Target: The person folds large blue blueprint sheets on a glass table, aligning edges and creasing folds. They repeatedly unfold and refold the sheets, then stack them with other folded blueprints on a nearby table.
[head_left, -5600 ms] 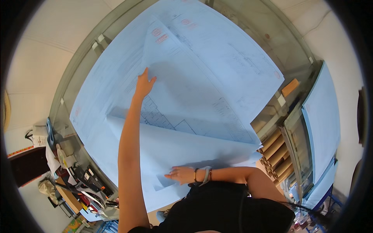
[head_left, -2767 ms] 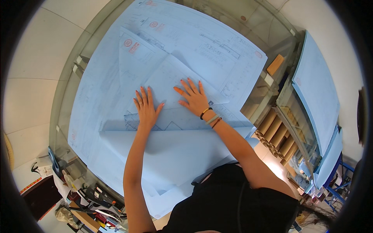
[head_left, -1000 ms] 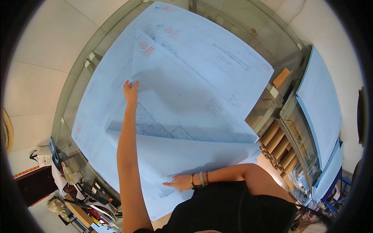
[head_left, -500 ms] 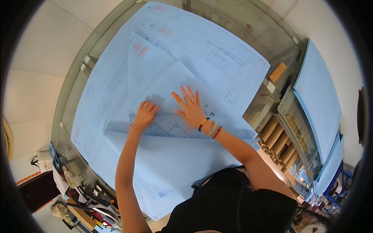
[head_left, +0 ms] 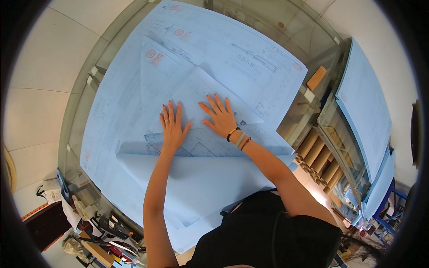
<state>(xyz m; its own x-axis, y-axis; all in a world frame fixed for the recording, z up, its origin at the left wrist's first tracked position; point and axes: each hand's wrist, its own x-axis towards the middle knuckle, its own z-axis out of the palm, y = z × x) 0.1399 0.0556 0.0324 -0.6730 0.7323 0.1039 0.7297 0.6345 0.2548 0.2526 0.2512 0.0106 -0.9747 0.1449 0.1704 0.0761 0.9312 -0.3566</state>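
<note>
A large blue drawing sheet [head_left: 196, 181], partly folded over itself, lies on a stack of similar blue drawings [head_left: 107, 111] with red stamps and fine line work. My left hand [head_left: 172, 129] rests flat on the folded part, fingers stretched out and spread. To its right, my right hand [head_left: 220, 116] also lies flat there with fingers spread. An orange cover sits on one finger of the right hand. Between the near flap and the folded part, a strip of printed lines shows just below both hands. Neither hand holds anything.
The drawings lie on a glass table [head_left: 76, 120]. A wooden block [head_left: 317, 78] sits at its right. Beyond are more blue sheets [head_left: 364, 102] on a glass surface, with cardboard tubes [head_left: 317, 154] beneath. Various office items [head_left: 116, 232] crowd the lower left.
My left hand has opened from a closed, curled grip and now lies flat with fingers spread. The right hand stays flat, nearly in place. The folded paper between them looks flatter.
</note>
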